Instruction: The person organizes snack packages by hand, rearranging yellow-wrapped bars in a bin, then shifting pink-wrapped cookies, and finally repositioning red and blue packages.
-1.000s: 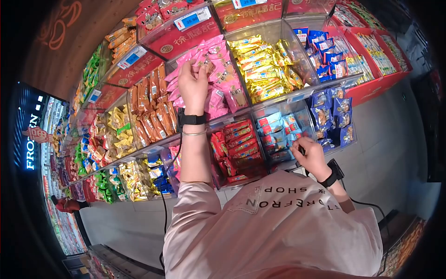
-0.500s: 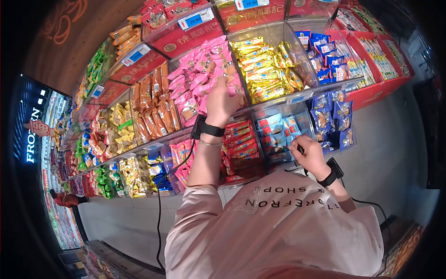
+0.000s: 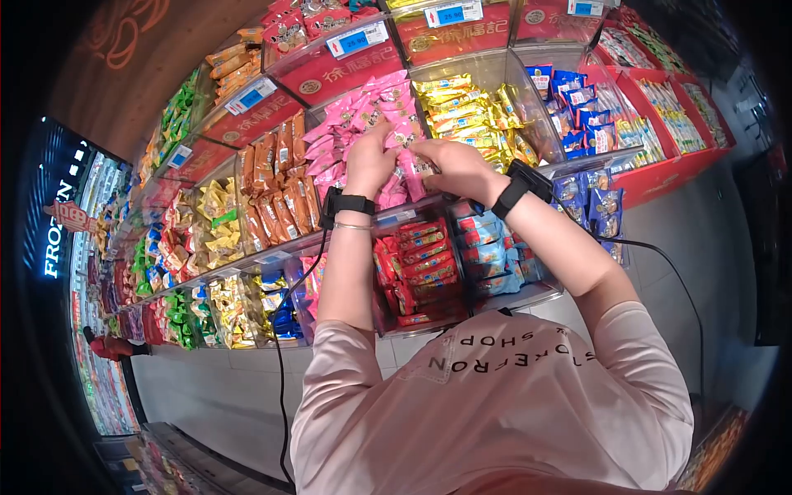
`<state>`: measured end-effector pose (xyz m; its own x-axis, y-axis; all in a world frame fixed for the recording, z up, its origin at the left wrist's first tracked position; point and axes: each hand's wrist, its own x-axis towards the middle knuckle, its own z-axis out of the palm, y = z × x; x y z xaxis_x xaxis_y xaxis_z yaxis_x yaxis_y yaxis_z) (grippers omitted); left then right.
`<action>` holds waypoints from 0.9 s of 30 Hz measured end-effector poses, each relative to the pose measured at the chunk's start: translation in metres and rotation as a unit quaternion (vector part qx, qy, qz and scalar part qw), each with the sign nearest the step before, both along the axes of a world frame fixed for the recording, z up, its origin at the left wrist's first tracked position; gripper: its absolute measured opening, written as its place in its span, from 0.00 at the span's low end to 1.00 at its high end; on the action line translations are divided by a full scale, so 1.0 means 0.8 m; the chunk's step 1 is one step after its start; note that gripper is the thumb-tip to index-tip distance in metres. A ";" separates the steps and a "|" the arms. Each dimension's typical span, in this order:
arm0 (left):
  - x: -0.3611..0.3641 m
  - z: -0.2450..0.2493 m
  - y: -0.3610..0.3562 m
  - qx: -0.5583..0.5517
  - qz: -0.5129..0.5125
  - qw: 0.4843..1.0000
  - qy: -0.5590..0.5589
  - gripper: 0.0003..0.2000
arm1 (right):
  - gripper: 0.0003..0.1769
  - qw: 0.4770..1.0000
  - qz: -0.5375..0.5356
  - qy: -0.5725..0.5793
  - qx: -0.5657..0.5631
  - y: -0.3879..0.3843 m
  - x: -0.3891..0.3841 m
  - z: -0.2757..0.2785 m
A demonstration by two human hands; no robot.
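Observation:
My left hand is in the bin of pink packets, its fingers bent down among them; whether it grips one is hidden. Close on its right, my right hand reaches over the bin's front right part, fingers bent toward a pink packet; its grip cannot be made out. Gold packets fill the bin to the right. Brown packets lie in the bin to the left.
Below are red packets and light blue packets in lower bins. Clear dividers and price tags edge the bins. Black cables hang from both wrist straps. A person's red sleeve shows at far left.
My right hand has moved up and left from the light blue packets to the pink bin. My left hand has shifted slightly left and stays among the pink packets.

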<state>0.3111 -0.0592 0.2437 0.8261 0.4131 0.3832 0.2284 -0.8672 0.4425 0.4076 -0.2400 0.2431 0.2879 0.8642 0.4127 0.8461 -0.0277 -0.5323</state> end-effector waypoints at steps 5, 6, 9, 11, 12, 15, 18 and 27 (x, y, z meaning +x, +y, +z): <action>0.027 0.007 0.016 -0.038 -0.073 0.995 -0.059 0.20 | 0.35 0.994 -0.007 0.008 -0.108 0.023 0.005 0.008; 0.031 0.007 0.020 -0.040 -0.068 0.995 -0.062 0.20 | 0.35 0.994 -0.003 0.004 -0.111 0.026 0.004 0.011; 0.044 0.002 0.031 -0.149 -0.071 0.985 -0.046 0.19 | 0.31 0.983 -0.017 -0.064 -0.170 0.034 0.007 0.021; 0.046 -0.008 0.039 -0.164 -0.065 0.983 -0.051 0.18 | 0.30 0.983 0.024 -0.091 -0.157 0.036 0.012 0.023; 0.046 -0.008 0.040 -0.178 -0.062 0.981 -0.053 0.18 | 0.30 0.983 0.024 -0.092 -0.158 0.037 0.015 0.023; 0.042 -0.011 0.042 -0.231 -0.066 0.969 -0.064 0.16 | 0.29 0.976 0.027 -0.030 -0.214 0.039 0.033 0.010; 0.042 -0.019 0.050 -0.308 -0.070 0.946 -0.071 0.14 | 0.23 0.988 0.078 0.017 -0.129 0.045 0.048 -0.015; 0.042 -0.020 0.060 -0.309 -0.077 0.947 -0.050 0.16 | 0.11 0.985 -0.019 -0.171 -0.001 0.061 0.029 0.055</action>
<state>0.3448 -0.0109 0.2275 0.8672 0.4615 0.1872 0.0507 -0.4556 0.8887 0.4305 -0.1909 0.2872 0.1651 0.8563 0.4894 0.9743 -0.0644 -0.2160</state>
